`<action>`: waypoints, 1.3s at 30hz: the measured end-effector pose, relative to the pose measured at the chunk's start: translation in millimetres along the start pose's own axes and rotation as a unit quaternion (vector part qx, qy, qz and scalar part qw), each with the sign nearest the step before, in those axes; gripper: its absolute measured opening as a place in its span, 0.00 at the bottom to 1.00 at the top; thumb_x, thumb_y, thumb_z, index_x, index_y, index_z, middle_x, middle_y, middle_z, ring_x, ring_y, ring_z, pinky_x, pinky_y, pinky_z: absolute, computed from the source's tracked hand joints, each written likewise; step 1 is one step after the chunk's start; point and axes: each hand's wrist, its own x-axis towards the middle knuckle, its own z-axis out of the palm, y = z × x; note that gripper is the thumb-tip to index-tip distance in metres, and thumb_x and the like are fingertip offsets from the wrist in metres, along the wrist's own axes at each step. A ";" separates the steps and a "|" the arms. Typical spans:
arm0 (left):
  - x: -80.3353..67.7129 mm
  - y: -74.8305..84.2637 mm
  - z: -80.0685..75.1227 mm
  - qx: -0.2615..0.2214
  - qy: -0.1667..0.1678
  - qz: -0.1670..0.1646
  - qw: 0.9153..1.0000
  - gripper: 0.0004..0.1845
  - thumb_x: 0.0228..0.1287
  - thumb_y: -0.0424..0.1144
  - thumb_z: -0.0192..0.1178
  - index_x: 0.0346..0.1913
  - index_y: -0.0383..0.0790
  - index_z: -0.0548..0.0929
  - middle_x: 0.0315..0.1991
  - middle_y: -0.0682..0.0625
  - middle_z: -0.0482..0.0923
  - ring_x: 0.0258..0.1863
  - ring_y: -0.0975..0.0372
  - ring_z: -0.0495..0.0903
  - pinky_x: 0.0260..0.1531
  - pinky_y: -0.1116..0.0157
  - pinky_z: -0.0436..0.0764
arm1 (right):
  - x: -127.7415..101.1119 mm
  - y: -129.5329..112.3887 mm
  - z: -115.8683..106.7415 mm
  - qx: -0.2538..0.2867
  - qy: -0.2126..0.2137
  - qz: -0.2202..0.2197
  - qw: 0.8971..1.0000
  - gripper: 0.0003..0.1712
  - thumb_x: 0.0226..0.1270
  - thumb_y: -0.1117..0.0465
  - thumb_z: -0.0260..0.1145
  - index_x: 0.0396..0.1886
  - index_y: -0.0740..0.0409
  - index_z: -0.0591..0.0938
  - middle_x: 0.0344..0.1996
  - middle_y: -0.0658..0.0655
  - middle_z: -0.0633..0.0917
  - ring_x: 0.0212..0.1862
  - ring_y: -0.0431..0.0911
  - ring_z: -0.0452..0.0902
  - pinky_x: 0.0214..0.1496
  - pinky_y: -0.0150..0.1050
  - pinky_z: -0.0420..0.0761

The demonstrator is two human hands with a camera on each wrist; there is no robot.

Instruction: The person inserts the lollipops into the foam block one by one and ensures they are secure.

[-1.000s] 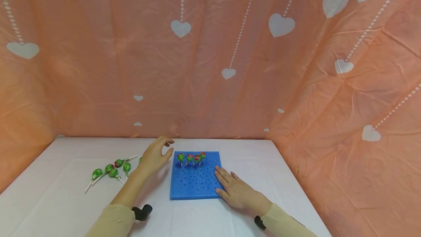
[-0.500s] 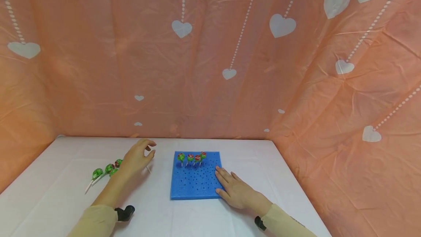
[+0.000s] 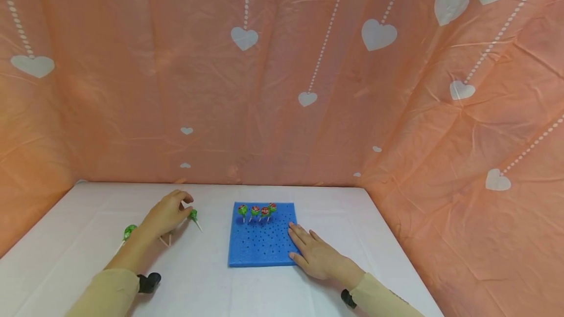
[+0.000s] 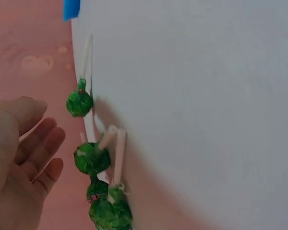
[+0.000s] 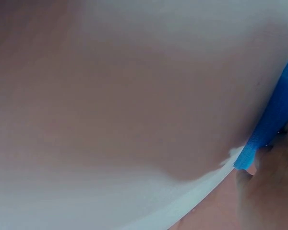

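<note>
A blue foam board full of small holes lies on the white table. Several green and red lollipops stand in its back row. My right hand lies flat on the board's front right corner; the right wrist view shows the board's edge by the fingers. My left hand hovers over loose green lollipops left of the board. In the left wrist view its fingers are relaxed and hold nothing, close beside the loose lollipops.
Another loose lollipop lies further left on the table. An orange cloth with white hearts walls the table at the back and both sides. Bare tabletop runs in front of the board and along the left front.
My left hand has moved left, away from the board's back corner, and down over the loose lollipops. The right hand and the board have stayed put.
</note>
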 end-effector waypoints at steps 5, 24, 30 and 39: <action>0.6 -6.2 0.4 0.004 -0.033 0.002 0.999 0.10 0.65 0.30 0.67 0.48 0.29 0.84 0.45 0.40 0.82 0.38 0.54 0.83 0.38 0.53 0.84 | -0.3 -0.1 -0.6 0.003 -0.002 0.000 1.000 0.40 0.86 0.41 0.42 0.84 0.62 0.54 0.84 0.59 0.50 0.83 0.53 0.48 0.81 0.58 0.56; 4.1 -7.0 5.3 0.007 -0.099 -0.007 0.995 0.09 0.72 0.31 0.62 0.48 0.29 0.84 0.40 0.42 0.86 0.40 0.51 0.85 0.41 0.50 0.85 | 0.2 1.5 0.9 0.006 -0.007 0.000 1.000 0.40 0.86 0.40 0.41 0.84 0.61 0.54 0.84 0.57 0.50 0.83 0.52 0.47 0.81 0.57 0.55; 5.3 -7.3 6.9 -0.004 -0.107 -0.005 0.994 0.08 0.72 0.29 0.62 0.48 0.27 0.84 0.40 0.42 0.84 0.41 0.51 0.84 0.42 0.50 0.85 | 0.6 1.3 0.7 0.000 -0.004 0.000 1.000 0.40 0.86 0.40 0.41 0.84 0.61 0.54 0.84 0.58 0.51 0.83 0.53 0.48 0.81 0.57 0.56; 4.9 -7.7 7.9 -0.018 -0.105 -0.012 0.994 0.09 0.74 0.30 0.60 0.50 0.25 0.83 0.42 0.41 0.83 0.43 0.50 0.83 0.44 0.50 0.85 | 0.3 0.4 -0.4 0.008 -0.012 0.006 1.000 0.40 0.86 0.40 0.41 0.84 0.60 0.53 0.84 0.57 0.50 0.84 0.52 0.46 0.82 0.57 0.54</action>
